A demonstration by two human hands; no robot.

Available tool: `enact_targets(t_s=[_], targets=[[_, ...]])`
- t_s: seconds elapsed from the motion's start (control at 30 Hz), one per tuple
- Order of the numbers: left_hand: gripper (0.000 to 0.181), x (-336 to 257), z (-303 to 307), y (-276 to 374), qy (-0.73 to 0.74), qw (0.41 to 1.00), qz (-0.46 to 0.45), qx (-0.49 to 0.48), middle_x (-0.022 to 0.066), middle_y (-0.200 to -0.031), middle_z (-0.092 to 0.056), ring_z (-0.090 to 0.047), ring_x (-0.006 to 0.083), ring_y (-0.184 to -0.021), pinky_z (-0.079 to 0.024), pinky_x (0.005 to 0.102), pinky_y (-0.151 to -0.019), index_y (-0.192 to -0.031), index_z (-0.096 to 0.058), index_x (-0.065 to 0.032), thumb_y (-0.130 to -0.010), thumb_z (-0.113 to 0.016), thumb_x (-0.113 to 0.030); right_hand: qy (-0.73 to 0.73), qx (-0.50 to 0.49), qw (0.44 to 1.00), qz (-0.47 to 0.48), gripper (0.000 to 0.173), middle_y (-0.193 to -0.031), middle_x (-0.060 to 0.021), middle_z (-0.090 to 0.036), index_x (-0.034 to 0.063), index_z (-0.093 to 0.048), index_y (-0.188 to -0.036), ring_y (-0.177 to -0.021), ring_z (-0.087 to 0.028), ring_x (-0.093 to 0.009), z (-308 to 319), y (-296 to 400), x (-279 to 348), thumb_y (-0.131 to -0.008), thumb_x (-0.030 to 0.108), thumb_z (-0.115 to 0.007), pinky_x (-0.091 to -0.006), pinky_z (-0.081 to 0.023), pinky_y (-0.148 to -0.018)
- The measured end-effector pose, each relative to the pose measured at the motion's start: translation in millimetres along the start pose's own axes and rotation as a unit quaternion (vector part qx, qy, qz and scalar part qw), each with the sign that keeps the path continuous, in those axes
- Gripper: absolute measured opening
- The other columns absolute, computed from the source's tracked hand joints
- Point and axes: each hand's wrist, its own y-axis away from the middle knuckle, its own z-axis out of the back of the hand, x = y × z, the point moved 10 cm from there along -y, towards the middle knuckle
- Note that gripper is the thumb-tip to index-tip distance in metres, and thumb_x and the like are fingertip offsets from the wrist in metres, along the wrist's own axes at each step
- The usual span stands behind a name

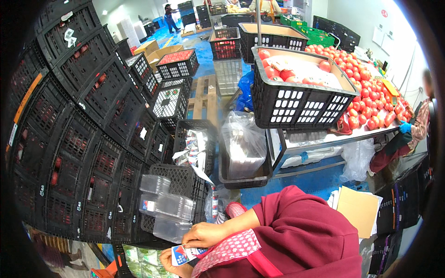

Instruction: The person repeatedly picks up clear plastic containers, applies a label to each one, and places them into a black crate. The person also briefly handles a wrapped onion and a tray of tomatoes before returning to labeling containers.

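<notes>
Low in the picture, a white, blue and red printed label (184,254) is held between my two hands. My left hand (170,262) pinches its lower left side, and my right hand (205,234) grips the upper edge, where more printed label material lies under the fingers. Just beyond my right hand, stacked clear plastic punnets (174,206) rest on a black plastic crate (172,172). One punnet bears a similar label (148,205). A strip of labels (215,205) hangs beside the crate, leading up to a bundle of label strips (191,147) in another black crate.
Tall stacked black crates (97,146) wall off the left. A crate of tomatoes (302,100) stands at a table heaped with tomatoes (368,97). Bagged punnets (243,149) sit in a black bin. Cardboard sheets (358,212) lie at right; a blue-gloved person (417,128) stands beyond.
</notes>
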Motion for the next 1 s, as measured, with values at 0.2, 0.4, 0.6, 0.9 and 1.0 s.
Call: enact_targets(t_s=[0.2, 0.4, 0.6, 0.9, 1.0], targets=[[0.009, -24, -24, 2, 0.025, 0.999, 0.03, -0.004, 0.0044, -0.082, -0.051, -0.053, 0.013, -0.078, -0.045, 0.0274, -0.073, -0.086, -0.05, -0.0058, -0.083, -0.057, 0.0, 0.024, -0.009, 1.0, 0.004, 0.024, -0.088, -0.0136, -0.068, 0.0023, -0.064, -0.104, -0.082, -0.064, -0.032, 8, 7, -1, -0.097, 0.025, -0.057, -0.04, -0.049, -0.074], [0.02, -29, -41, 5, 0.044, 0.998, 0.019, 0.044, 0.0053, -0.085, -0.05, -0.054, 0.0141, -0.079, -0.047, 0.0281, -0.073, -0.093, -0.048, -0.0056, -0.081, -0.06, 0.003, 0.033, -0.013, 0.999, -0.013, 0.023, -0.085, -0.014, -0.067, 0.004, -0.064, -0.1, -0.08, -0.065, -0.033, 9, 13, -5, -0.095, 0.026, -0.058, -0.0418, -0.048, -0.072], [0.024, -26, -30, 4, -0.011, 0.999, 0.042, 0.017, 0.004, -0.09, -0.048, -0.05, 0.013, -0.085, -0.044, 0.0285, -0.078, -0.091, -0.049, -0.0077, -0.076, -0.066, 0.0, 0.031, -0.006, 1.0, 0.002, 0.02, -0.084, -0.0136, -0.067, 0.0033, -0.065, -0.098, -0.079, -0.065, -0.034, 8, 10, -5, -0.093, 0.022, -0.06, -0.0414, -0.048, -0.074], [0.035, -27, -37, -21, -0.018, 1.0, 0.004, 0.007, 0.0018, -0.097, -0.048, -0.051, 0.0121, -0.088, -0.045, 0.0283, -0.081, -0.102, -0.051, -0.0076, -0.074, -0.072, -0.002, 0.027, 0.014, 1.0, -0.002, 0.019, -0.082, -0.0134, -0.066, 0.0049, -0.063, -0.097, -0.079, -0.063, -0.035, 39, -3, -4, -0.094, 0.023, -0.058, -0.0431, -0.048, -0.071], [0.036, -42, -80, -37, -0.013, 0.996, -0.029, 0.084, 0.0033, -0.097, -0.05, -0.052, 0.0125, -0.088, -0.046, 0.0288, -0.081, -0.101, -0.049, -0.0067, -0.075, -0.073, -0.002, 0.049, -0.004, 0.999, -0.02, 0.019, -0.082, -0.014, -0.066, 0.0051, -0.062, -0.097, -0.078, -0.063, -0.036, 62, 2, -10, -0.094, 0.023, -0.058, -0.0436, -0.048, -0.071]])
